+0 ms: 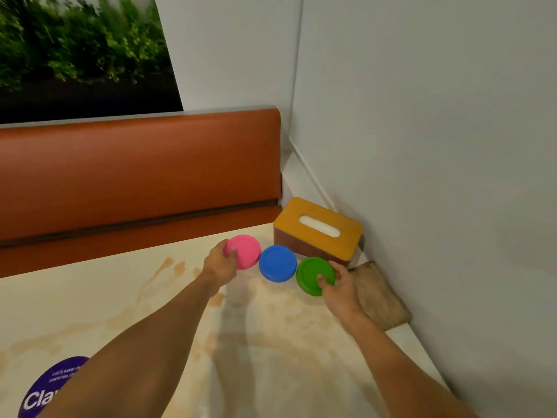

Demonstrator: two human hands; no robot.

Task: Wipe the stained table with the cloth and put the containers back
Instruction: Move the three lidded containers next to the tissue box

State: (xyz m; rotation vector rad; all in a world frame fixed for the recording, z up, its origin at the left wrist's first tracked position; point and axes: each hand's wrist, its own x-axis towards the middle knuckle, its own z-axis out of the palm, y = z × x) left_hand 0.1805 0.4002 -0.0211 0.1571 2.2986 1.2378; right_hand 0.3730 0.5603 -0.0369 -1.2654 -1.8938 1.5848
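Three round lidded containers stand in a row near the far right corner of the pale table (90,300): pink (245,250), blue (277,262) and green (313,274). My left hand (220,263) grips the pink container from its near left side. My right hand (339,286) grips the green container, thumb on the lid and fingers round its right side. A brown cloth (379,297) lies folded against the wall, just right of my right hand. Orange-brown stains (168,267) streak the tabletop in front of the containers.
A tissue box (319,233) with a yellow top sits in the corner behind the containers. A white wall (437,176) runs along the right edge. An orange bench backrest (135,164) lies beyond the table. A purple round sticker (51,384) marks the near left.
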